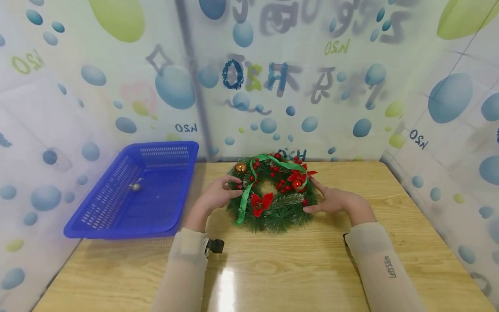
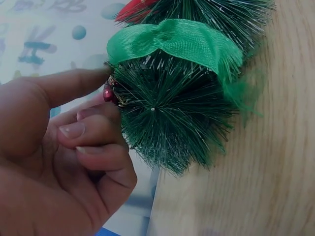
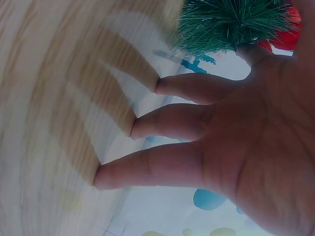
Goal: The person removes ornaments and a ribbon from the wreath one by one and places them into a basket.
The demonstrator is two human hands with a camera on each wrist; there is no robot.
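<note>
A green Christmas wreath (image 1: 282, 219) lies flat on the wooden table, dressed with red poinsettias (image 1: 260, 203), red berries, a gold ball (image 1: 241, 167) and a green ribbon (image 1: 244, 201). On its left side, my left hand (image 1: 216, 193) pinches the rim beside a dark red berry (image 2: 110, 93), the other fingers curled in. My right hand (image 1: 337, 200) is spread at the opposite side. In the right wrist view, three of its fingers (image 3: 152, 164) reach straight down to the table, while another digit meets the wreath's needles.
A blue plastic basket (image 1: 156, 208) stands at the table's left, holding a small silvery ball (image 1: 136, 187). Behind the wreath, a patterned curtain (image 1: 269, 104) rises along the table's back edge. Similar printed sheets hang on both sides.
</note>
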